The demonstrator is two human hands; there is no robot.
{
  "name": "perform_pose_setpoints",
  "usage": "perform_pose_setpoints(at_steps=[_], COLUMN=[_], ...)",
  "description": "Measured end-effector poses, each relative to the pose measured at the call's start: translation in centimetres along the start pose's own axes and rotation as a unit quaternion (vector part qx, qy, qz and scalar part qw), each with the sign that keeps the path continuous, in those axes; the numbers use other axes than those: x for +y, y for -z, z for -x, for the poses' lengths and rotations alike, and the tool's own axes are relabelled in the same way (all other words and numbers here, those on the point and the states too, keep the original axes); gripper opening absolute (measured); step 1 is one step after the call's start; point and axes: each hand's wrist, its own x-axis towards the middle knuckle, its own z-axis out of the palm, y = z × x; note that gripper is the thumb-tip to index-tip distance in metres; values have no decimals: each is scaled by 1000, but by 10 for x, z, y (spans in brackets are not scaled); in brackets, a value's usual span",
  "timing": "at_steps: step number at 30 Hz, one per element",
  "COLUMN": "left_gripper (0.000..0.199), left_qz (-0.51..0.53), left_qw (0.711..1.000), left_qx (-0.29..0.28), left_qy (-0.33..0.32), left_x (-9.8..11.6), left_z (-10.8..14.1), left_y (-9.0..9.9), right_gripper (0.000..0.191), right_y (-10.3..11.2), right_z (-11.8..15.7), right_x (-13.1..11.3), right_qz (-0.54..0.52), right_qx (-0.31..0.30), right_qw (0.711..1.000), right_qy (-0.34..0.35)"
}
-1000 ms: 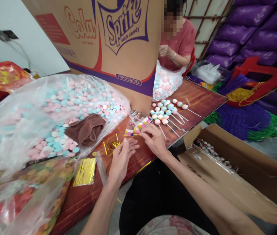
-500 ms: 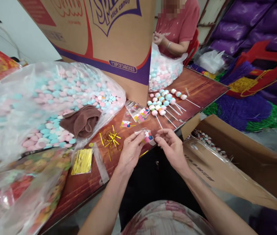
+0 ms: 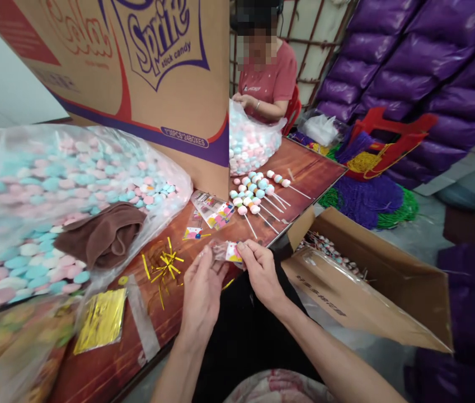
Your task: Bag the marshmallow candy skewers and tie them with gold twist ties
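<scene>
Between my two hands, over the table's front edge, is a small clear plastic bag [image 3: 232, 252] with a colourful print. My left hand [image 3: 203, 291] is closed on its clear end, fingertips pinched together. My right hand [image 3: 262, 271] pinches the printed end between thumb and fingers. Just beyond lie more printed plastic bags [image 3: 216, 211] in a small fanned pile. To their right rest several marshmallow skewers [image 3: 254, 190] in pink, blue and white, their white sticks pointing towards me. Loose gold twist ties [image 3: 168, 263] are scattered left of my left hand.
A big bag of marshmallows [image 3: 61, 168] with a brown cloth [image 3: 103, 235] on it fills the left. A tall carton [image 3: 170, 112] stands behind. An open cardboard box [image 3: 388, 268] holding skewers is at right. A co-worker [image 3: 268, 78] sits across. A gold tie pack [image 3: 100, 319] lies front left.
My right hand has come in and now grips the printed end of the bag; before, it was apart from it. My left hand has shifted to the clear end. The camera view has turned right.
</scene>
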Motion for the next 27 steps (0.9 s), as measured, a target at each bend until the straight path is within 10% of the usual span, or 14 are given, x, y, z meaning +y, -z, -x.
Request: perform_pose_setpoints(at_steps=[7,15,19,23,27], left_gripper=[20,25,26,25,20], left_qz=[-19,7,16,28,55], left_qw=[991,997,991,990,990], left_qx=[63,44,71,92,105], left_qy=[-120,-67,-112,-106,-79], left_x=[2,6,7,9,13], left_z=[-5,-17,-25,-31,-35], left_y=[5,7,4,2,2], right_gripper=[41,42,38,15,5], right_y=[0,21,26,25,22], right_z=[-5,-27,-43,-68,-89], right_x=[1,1,4,17,32], right_qz=[76,120,229,468,597], right_qx=[-25,-153,-85,66,78], right_qw=[997,981,968,875,795], right_qy=[16,-1,48,99,73])
